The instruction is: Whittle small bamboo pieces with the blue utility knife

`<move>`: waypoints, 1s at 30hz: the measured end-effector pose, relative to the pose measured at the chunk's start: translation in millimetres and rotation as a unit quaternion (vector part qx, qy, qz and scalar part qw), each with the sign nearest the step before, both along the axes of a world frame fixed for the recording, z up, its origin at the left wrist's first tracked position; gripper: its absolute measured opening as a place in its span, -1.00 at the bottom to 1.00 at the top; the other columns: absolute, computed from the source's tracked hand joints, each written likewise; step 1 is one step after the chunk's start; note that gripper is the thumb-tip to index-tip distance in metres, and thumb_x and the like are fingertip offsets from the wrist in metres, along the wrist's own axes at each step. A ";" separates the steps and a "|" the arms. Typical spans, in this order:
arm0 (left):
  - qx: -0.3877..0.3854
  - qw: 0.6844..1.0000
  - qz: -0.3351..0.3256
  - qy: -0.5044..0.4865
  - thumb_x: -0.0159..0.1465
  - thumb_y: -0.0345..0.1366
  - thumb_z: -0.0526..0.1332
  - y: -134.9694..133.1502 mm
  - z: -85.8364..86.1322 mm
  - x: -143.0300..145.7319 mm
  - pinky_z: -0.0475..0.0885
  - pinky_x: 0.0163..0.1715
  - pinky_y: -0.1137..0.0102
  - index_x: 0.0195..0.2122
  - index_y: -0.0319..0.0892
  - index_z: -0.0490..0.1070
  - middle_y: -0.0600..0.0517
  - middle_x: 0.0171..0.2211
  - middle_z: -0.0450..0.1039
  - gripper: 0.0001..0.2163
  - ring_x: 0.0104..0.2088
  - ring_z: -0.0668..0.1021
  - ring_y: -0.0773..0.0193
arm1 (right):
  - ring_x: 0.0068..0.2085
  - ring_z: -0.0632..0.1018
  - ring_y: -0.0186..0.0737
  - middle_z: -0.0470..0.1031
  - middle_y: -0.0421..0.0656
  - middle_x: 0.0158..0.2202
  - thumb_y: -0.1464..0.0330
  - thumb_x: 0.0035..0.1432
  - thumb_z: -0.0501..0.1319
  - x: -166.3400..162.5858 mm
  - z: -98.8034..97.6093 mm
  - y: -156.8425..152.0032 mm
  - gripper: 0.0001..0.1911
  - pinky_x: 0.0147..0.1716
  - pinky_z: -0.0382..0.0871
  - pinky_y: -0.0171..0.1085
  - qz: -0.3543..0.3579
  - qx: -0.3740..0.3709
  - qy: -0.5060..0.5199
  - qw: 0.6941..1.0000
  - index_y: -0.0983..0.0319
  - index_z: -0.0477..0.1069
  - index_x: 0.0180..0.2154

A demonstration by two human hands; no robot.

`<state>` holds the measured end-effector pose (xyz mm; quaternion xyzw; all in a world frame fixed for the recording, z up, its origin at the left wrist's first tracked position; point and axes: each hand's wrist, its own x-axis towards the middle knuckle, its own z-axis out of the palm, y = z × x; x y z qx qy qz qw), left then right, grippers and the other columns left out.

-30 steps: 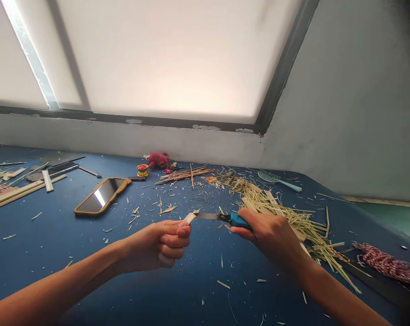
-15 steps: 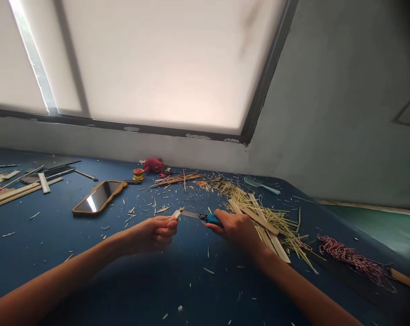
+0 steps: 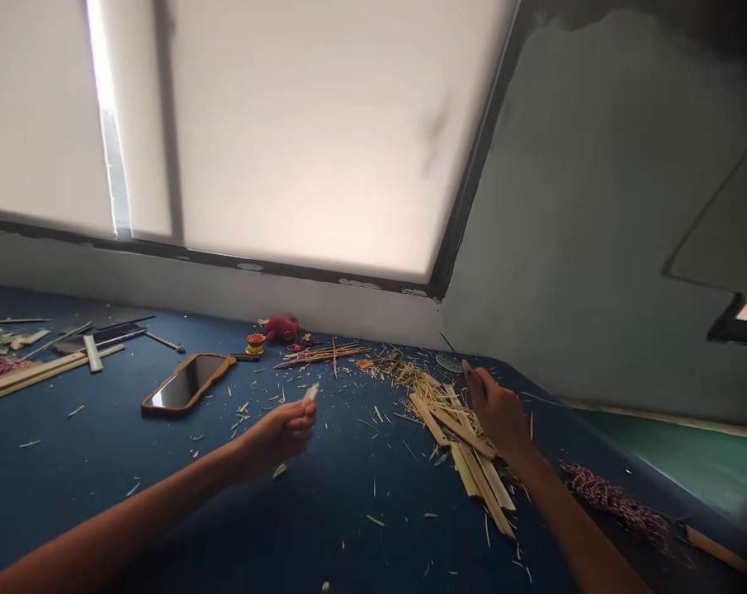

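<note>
Between its thumb and fingers my left hand [image 3: 290, 429] pinches a small pale piece of bamboo or wood [image 3: 312, 392], its tip pointing up. My right hand [image 3: 500, 412] is wrapped round a utility knife [image 3: 452, 346]; the thin blade sticks up to the left, and the fingers mostly cover the handle. Beneath and beside that hand lies a pile of flat bamboo strips [image 3: 465, 433] and thin shavings [image 3: 432, 388]. The knife and the pale piece are well apart.
A phone-like dark panel in a wooden-coloured frame [image 3: 187, 384] lies left. Behind are a red figure [image 3: 281, 328], a small gold pot [image 3: 255, 343] and thin sticks [image 3: 323, 355]. Speckled cord [image 3: 617, 499] lies right. More strips [image 3: 44, 371] lie far left; shavings litter the blue table [image 3: 224, 528].
My right hand has swung the knife right and up, away from the pale piece, to above the strips. My left hand still holds the piece. The camera view has tilted up slightly.
</note>
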<state>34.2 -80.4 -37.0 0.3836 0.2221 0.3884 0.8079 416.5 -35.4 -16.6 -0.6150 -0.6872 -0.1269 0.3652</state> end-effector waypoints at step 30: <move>0.003 0.987 -0.126 0.097 0.34 -0.17 0.05 -34.0 18.1 20.1 -0.12 -0.60 0.50 -0.42 -0.18 0.17 0.19 -0.58 -0.14 -0.76 -0.60 -0.06 0.47 | -0.64 0.30 -0.43 0.35 -0.24 -0.61 0.02 0.26 -0.03 -115.1 -22.4 -57.0 -0.54 -0.61 0.05 -0.36 0.235 0.067 -0.243 0.939 0.22 0.28 -0.47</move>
